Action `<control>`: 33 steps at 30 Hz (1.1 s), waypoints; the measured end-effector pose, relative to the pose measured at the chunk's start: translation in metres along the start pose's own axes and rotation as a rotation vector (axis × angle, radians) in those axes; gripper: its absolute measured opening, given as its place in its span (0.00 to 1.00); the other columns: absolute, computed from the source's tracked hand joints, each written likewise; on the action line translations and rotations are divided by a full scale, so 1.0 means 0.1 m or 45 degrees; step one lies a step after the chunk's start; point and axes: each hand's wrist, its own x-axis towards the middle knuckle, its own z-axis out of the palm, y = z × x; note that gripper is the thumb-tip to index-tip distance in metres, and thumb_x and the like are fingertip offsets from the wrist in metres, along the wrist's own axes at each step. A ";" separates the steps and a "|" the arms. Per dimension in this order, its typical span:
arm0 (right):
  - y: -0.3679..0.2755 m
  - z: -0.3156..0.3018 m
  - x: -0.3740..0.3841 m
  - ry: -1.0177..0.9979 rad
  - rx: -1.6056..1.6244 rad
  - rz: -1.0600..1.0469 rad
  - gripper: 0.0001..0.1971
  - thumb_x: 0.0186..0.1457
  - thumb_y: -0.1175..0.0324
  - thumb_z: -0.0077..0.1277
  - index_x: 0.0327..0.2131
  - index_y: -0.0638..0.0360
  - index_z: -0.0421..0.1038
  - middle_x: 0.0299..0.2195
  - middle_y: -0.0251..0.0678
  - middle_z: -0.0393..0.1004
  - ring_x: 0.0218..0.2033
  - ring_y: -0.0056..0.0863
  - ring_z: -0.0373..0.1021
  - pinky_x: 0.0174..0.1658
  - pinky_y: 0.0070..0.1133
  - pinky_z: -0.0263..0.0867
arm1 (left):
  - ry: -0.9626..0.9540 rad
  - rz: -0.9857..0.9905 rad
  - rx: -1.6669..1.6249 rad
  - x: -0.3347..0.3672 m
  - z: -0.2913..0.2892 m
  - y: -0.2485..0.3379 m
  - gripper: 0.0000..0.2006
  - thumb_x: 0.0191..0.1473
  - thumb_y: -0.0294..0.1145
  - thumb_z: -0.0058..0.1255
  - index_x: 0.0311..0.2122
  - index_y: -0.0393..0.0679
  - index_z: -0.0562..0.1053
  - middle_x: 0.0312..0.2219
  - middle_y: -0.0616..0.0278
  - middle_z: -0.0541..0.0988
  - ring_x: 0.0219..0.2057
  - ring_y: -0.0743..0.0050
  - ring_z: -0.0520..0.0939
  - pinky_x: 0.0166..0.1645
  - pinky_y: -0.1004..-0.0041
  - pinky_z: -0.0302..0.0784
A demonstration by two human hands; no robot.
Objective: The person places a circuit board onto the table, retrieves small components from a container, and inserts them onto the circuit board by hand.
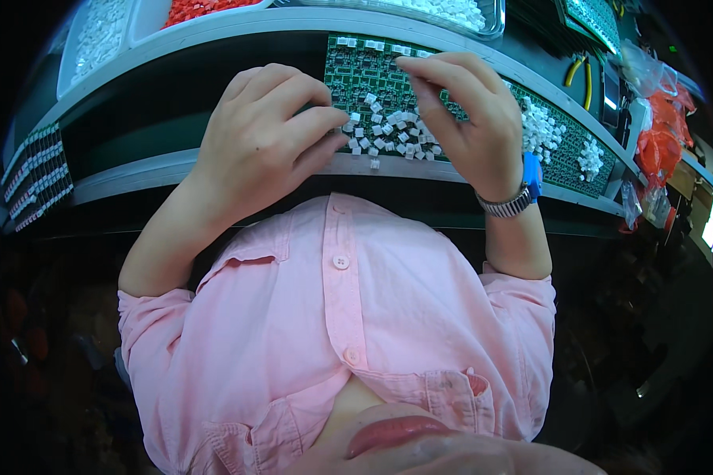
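Observation:
A green circuit board panel (348,75) lies on the bench in front of me, with a row of white connectors (372,45) along its far edge. Loose white connectors (400,134) are heaped on its near part. At the left side of this heap is my left hand (273,131), its fingers curled in and the tips close together; what they hold, if anything, is hidden. My right hand (471,119) is over the panel's right part, thumb and index finger nearly together just below the far row. Anything between those fingertips is too small to make out.
Two more heaps of white connectors, a larger (540,131) and a smaller (590,158), lie on green boards to the right. Past the rail stand bins of white (99,39) and red parts (202,9). Yellow-handled pliers (580,79) and red plastic bags (664,134) are at right; filled boards (38,174) at left.

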 end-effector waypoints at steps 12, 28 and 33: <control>-0.07 0.14 0.05 -0.056 0.101 -0.063 0.10 0.48 0.75 0.62 0.36 0.55 0.79 0.28 0.32 0.78 0.34 0.32 0.77 0.35 0.25 0.74 | 0.049 -0.137 -0.441 -0.06 0.01 0.02 0.10 0.45 0.17 0.63 0.35 0.40 0.79 0.34 0.59 0.81 0.35 0.63 0.81 0.40 0.72 0.77; -0.23 0.21 0.36 -0.273 -0.319 -0.342 0.13 0.50 0.71 0.63 0.41 0.53 0.78 0.34 0.32 0.79 0.34 0.30 0.75 0.35 0.25 0.72 | 0.002 -0.461 -0.869 -0.24 -0.18 -0.07 0.12 0.56 0.15 0.54 0.45 0.37 0.80 0.39 0.57 0.82 0.40 0.71 0.82 0.43 0.77 0.77; -0.23 0.09 0.14 -0.291 -0.279 -0.287 0.12 0.45 0.71 0.61 0.37 0.51 0.79 0.35 0.29 0.76 0.36 0.29 0.73 0.37 0.25 0.71 | 0.108 -0.306 -0.739 -0.11 -0.16 -0.19 0.11 0.55 0.15 0.56 0.44 0.36 0.79 0.39 0.58 0.82 0.40 0.72 0.82 0.45 0.78 0.77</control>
